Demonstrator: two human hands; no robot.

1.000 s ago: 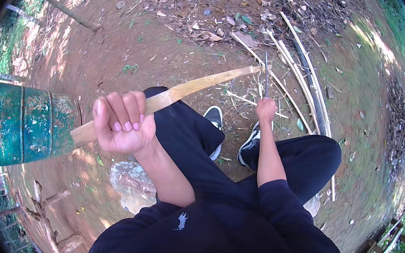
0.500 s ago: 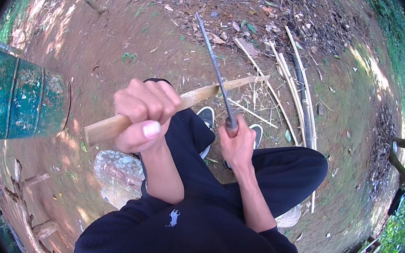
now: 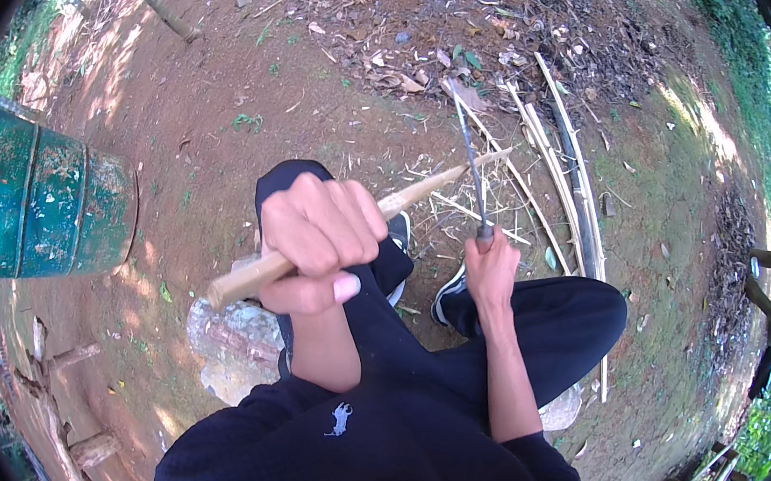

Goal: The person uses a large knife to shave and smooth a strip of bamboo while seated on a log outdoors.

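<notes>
My left hand [image 3: 322, 239] is closed in a fist around a long pale strip of split bamboo [image 3: 424, 186]. The strip slants from its thick end, below the fist, to a thin tapered tip at the far right. My right hand [image 3: 492, 275] is wrapped round the handle of a long narrow knife [image 3: 471, 156]. Its blade points away from me and crosses the strip near the tapered tip. Whether the blade touches the strip, I cannot tell.
Several long split strips [image 3: 552, 178] lie on the dirt at the right, with thin shavings [image 3: 466, 193] scattered before my shoes. A worn green drum [image 3: 51, 201] stands at the left. Stones [image 3: 239, 333] sit beside my legs, and cut branches [image 3: 59, 394] lie lower left.
My left hand has moved right and a little down with the bamboo strip. My right hand has moved right, drawing the knife toward the strip's thin tip, with the blade now more upright in view.
</notes>
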